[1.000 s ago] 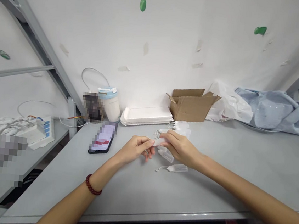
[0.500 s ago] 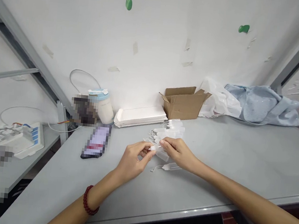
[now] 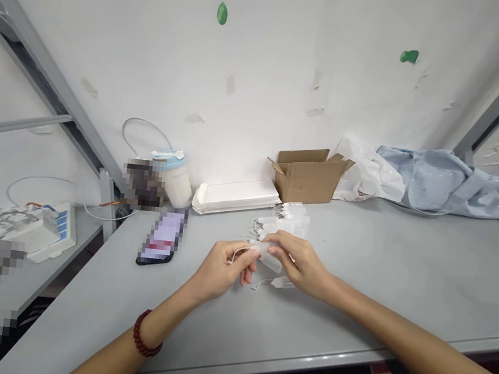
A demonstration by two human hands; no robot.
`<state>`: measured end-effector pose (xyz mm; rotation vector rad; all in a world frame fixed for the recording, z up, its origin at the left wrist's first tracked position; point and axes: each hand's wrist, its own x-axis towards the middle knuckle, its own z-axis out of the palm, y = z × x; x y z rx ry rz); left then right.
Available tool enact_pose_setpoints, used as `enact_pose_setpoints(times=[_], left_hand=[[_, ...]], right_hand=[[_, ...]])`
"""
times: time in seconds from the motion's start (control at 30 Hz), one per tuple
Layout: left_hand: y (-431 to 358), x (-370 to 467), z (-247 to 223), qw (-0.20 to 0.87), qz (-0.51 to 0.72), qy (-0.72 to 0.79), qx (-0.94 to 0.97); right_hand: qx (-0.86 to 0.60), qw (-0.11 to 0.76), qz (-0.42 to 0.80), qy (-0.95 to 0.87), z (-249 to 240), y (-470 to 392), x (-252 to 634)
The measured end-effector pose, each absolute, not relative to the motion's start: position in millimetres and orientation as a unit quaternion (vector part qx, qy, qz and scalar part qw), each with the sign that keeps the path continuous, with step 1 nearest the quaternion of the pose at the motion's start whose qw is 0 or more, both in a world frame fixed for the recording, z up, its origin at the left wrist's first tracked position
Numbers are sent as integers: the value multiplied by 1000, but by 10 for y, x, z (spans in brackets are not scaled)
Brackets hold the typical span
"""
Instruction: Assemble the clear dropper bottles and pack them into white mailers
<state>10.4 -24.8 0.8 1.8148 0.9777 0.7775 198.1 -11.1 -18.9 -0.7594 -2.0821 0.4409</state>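
Observation:
Between my two hands is a small translucent white tube [image 3: 263, 247], partly covered by fingers. My left hand [image 3: 219, 270] is closed in a pinch at its left end, where a thin white cord [image 3: 239, 249] loops over the fingers. Closed on the right end is my right hand [image 3: 303, 263], thumb and fingers pressed together. Just behind lie several similar corded tubes [image 3: 288, 219] in an overlapping row, cords pointing left. One more tube [image 3: 280, 282] rests below my right hand, which hides part of it.
Along the wall stand a white-and-blue cup [image 3: 176, 182], flat white boxes [image 3: 237, 194], an open cardboard box [image 3: 310, 180], a white plastic bag [image 3: 362, 172] and a light blue bag [image 3: 437, 180]. A phone [image 3: 164, 237] lies left of my hands. A power strip [image 3: 60, 232] sits on the adjoining surface.
The white cord now shows looped over my left fingers. My left fingers have shifted on the tube, with the lower ones now extending beneath it. The view has tilted slightly.

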Motion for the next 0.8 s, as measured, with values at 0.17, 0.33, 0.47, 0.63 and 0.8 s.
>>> enact_pose_setpoints(times=[0.17, 0.33, 0.47, 0.63, 0.8], left_hand=[[-274, 77, -76, 199, 327, 361, 850], [-236, 54, -166, 39, 298, 315, 900], [-232, 69, -112, 91, 299, 349, 883], [-252, 105, -13, 323, 294, 420, 796], [-254, 107, 26, 445, 271, 415, 746]], right_hand=[[-370, 385, 309, -787, -117, -120, 1965], [-388, 357, 530, -664, -121, -84, 1943], [-392, 356, 578, -621, -123, -72, 1935], [-393, 386, 391, -737, -132, -119, 1937], [-352, 402, 259, -805, -145, -164, 1927]])
